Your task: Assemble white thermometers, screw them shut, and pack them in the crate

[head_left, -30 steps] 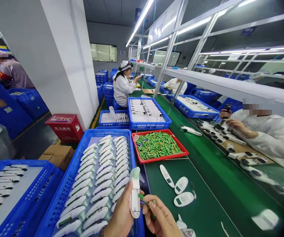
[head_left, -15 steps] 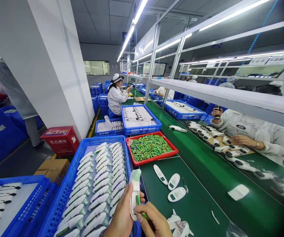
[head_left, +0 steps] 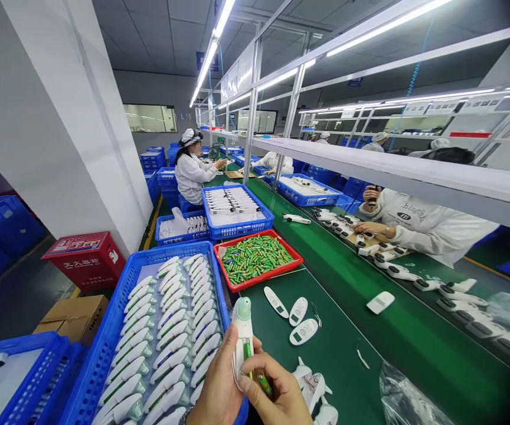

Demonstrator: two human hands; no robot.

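Note:
My left hand (head_left: 218, 378) is wrapped round a white ear thermometer (head_left: 242, 326) with a pale green tip pointing up and away. A green battery (head_left: 248, 352) shows in the open slot on its side. My right hand (head_left: 278, 391) is closed, its thumb and fingertips at the lower end of that slot. A second green battery (head_left: 264, 382) is held in the curled fingers of my right hand. Just beyond, a red tray (head_left: 298, 260) is heaped with loose green batteries. At left, a blue crate (head_left: 120, 295) holds rows of similar thermometers.
Three white oval covers (head_left: 303, 332) lie on the green table, with white housing parts (head_left: 310, 383) nearer me. A clear plastic bag (head_left: 408, 398) is at right. Across the conveyor (head_left: 347, 265), a co-worker (head_left: 414, 221) handles white devices. Another blue crate (head_left: 259, 227) stands beyond the tray.
The view has swung to the right, so the surroundings sit further left. My hands stay on the thermometer, with the right fingers still at the slot. The conveyor's white piece has shifted.

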